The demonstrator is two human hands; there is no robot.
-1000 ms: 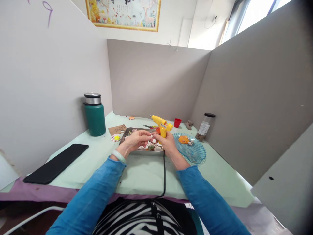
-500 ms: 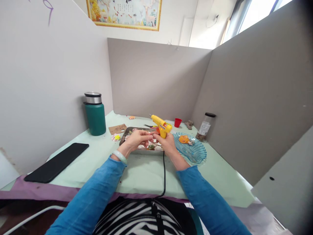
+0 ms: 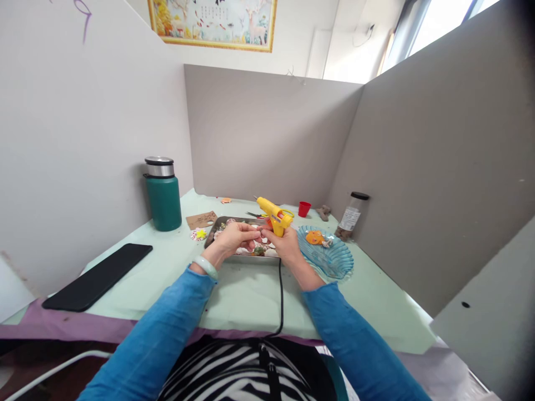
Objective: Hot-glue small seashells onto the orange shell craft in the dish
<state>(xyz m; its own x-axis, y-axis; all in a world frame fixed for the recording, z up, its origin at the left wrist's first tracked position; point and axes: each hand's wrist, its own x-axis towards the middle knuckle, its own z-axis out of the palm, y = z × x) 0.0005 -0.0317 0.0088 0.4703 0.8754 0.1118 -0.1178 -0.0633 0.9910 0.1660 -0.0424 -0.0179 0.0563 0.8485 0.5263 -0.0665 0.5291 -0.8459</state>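
Observation:
A yellow hot glue gun (image 3: 276,216) is gripped in my right hand (image 3: 286,244), its nozzle pointing up and to the left. My left hand (image 3: 236,239) is closed in a pinch, its fingertips meeting my right thumb and finger. Whatever small thing lies between those fingertips is too small to make out. Both hands hover over a metal tray (image 3: 251,259) that holds shells and other small decorative pieces. From the glue gun a black cord (image 3: 281,301) runs down over the front table edge.
Right of the tray lies a blue glass plate (image 3: 334,262) with an orange piece (image 3: 315,238). Behind stand a red cup (image 3: 304,209) and a lidded jar (image 3: 351,216). At left are a green bottle (image 3: 163,200), a black phone-like slab (image 3: 100,277) and a cardboard piece (image 3: 200,220).
The glue gun has tilted slightly to the left in my right hand. My left hand stays in almost the same pinch.

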